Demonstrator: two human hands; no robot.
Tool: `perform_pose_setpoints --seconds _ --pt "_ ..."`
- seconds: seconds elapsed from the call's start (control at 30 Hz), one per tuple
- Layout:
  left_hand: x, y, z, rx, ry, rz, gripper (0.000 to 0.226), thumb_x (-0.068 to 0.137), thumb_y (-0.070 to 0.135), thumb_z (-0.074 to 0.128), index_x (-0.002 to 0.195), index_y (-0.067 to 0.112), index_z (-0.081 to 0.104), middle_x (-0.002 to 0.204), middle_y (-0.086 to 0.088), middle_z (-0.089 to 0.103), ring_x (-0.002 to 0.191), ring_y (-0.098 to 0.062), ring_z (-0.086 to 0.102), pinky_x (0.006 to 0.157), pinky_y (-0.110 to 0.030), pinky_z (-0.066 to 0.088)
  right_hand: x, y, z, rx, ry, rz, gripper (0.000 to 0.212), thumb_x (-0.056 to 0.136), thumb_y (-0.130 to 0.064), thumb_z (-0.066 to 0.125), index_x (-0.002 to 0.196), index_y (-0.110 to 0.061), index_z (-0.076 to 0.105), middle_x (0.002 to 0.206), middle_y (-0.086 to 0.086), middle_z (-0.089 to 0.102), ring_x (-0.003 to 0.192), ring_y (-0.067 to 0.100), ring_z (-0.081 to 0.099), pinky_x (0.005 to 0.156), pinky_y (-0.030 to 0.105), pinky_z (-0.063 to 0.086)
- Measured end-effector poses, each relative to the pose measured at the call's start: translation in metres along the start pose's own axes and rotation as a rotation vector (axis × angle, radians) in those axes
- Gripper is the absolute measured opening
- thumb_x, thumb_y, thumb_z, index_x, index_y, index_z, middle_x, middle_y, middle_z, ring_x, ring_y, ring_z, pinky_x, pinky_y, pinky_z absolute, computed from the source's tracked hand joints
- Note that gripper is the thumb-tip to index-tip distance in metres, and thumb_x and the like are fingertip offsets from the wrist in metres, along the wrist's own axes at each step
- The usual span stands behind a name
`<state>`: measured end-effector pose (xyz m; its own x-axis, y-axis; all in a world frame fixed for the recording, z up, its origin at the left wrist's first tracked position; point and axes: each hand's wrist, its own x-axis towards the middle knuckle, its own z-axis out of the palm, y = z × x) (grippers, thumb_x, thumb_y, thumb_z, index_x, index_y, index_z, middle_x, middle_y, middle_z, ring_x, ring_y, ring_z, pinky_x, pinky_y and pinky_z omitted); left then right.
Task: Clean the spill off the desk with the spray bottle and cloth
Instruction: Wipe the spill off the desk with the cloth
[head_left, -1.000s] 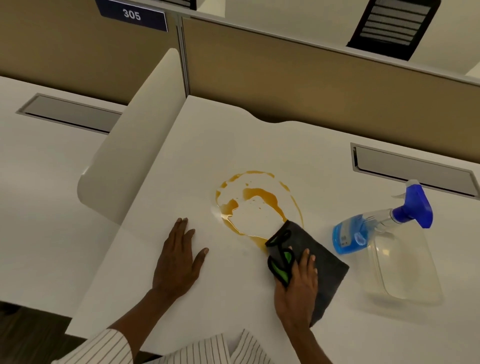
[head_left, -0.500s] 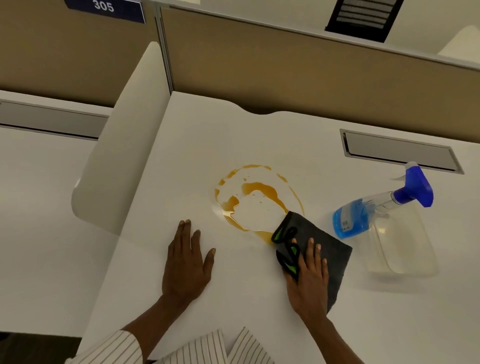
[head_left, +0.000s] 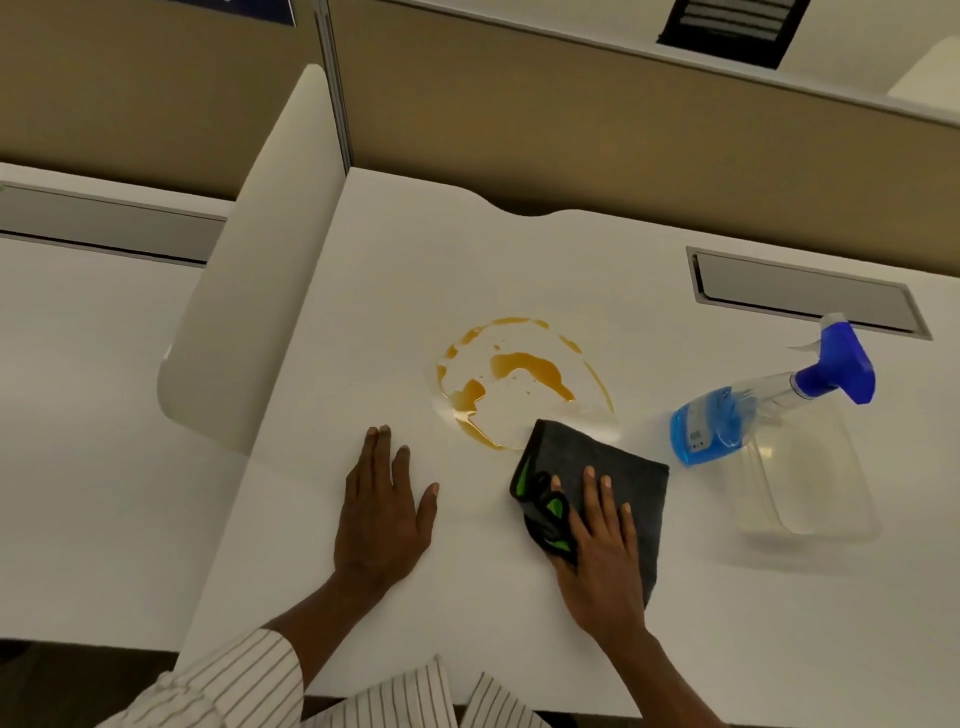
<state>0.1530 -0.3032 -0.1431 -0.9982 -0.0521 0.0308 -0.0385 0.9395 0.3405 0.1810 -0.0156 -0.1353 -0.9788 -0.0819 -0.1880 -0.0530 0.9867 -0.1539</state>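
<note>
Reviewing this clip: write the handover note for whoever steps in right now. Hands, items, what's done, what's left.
Left hand: flat on the desk, open, holding nothing.
Right hand: pressed flat on the grey cloth, whose far corner reaches the near edge of the spill.
Spray bottle: lying on its side, right of the spill, untouched by either hand.
Done: a pale patch shows inside the amber ring.
Left: wipe up the remaining amber liquid and ring.
</note>
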Motion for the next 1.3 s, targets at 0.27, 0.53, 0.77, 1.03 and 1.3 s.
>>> perform_pose_setpoints --seconds 0.27,0.53,0.77,1.03,1.3 --pt "-0.001 0.006 0.003 0.016 0.029 -0.026 0.062 0.104 0.046 0.049 0.145 0.000 0.056 0.169 -0.021 0.036 0.160 -0.035 0.029 0.122 -0.050 0.040 0.074 -0.007 -0.008 0.014 0.023 0.032 0.076 0.102 -0.059 0.040 0.164 -0.034 0.004 0.173 0.014 -0.004 0.159 0.036 -0.007 0.127 0.061 0.010" --pt "-0.002 0.007 0.006 0.025 0.042 -0.047 0.061 0.104 0.047 0.050 0.147 0.004 0.053 0.170 -0.016 0.035 0.161 -0.032 0.029 0.122 -0.048 0.040 0.019 0.014 -0.012 -0.020 -0.061 -0.270 0.085 0.099 -0.059 0.047 0.160 -0.044 -0.011 0.171 0.007 -0.019 0.157 0.030 -0.021 0.128 0.057 0.002" --pt "-0.001 0.005 0.005 0.024 0.039 -0.048 0.053 0.105 0.038 0.048 0.146 0.005 0.053 0.169 -0.016 0.036 0.160 -0.032 0.031 0.121 -0.048 0.039 0.089 0.016 -0.013 -0.008 0.029 -0.109 0.081 0.098 -0.057 0.051 0.163 -0.037 0.007 0.173 0.014 -0.005 0.159 0.037 -0.009 0.126 0.063 0.010" --pt "0.000 0.002 0.008 -0.010 0.063 -0.050 0.050 0.104 0.030 0.047 0.148 0.006 0.052 0.168 -0.014 0.038 0.158 -0.031 0.034 0.121 -0.048 0.040 0.061 -0.012 -0.012 -0.008 -0.049 -0.381 0.082 0.100 -0.057 0.046 0.160 -0.043 -0.009 0.172 0.010 -0.016 0.157 0.033 -0.020 0.127 0.062 0.004" --pt "0.001 0.002 0.008 -0.009 0.068 -0.057 0.052 0.104 0.031 0.047 0.148 0.004 0.053 0.168 -0.015 0.039 0.159 -0.032 0.033 0.121 -0.048 0.040 0.086 0.021 -0.012 -0.023 0.024 -0.185 0.083 0.098 -0.052 0.051 0.163 -0.038 0.001 0.173 0.011 -0.009 0.159 0.035 -0.012 0.127 0.063 0.007"
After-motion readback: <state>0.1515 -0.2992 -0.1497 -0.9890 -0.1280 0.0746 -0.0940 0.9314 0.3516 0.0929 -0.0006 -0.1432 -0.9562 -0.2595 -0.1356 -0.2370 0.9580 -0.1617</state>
